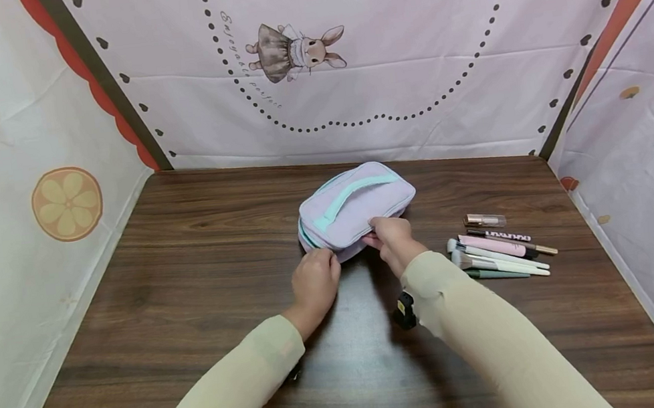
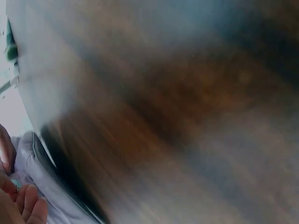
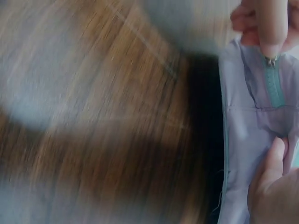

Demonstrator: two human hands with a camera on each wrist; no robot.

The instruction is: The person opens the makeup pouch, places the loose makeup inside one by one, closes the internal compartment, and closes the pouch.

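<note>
A lilac pouch (image 1: pixel 358 210) with a mint handle (image 1: pixel 356 195) and mint zipper lies toward the back of the table. My left hand (image 1: pixel 316 278) pinches the zipper pull (image 3: pixel 271 60) at the pouch's near left end; mint zipper teeth (image 3: pixel 274 86) run away from it in the right wrist view. My right hand (image 1: pixel 392 240) grips the near long side, thumb on top and fingers below the edge. In the left wrist view, part of the pouch (image 2: pixel 51 186) shows beside the left hand's curled fingers (image 2: pixel 30 203).
To the right lie a clear tube with a gold cap (image 1: pixel 484 220), a pink tube (image 1: pixel 492 246), several makeup brushes (image 1: pixel 503 263) and other slim cosmetics. Printed cloth (image 1: pixel 383 56) walls the wooden table (image 1: pixel 201 265) at the back and sides.
</note>
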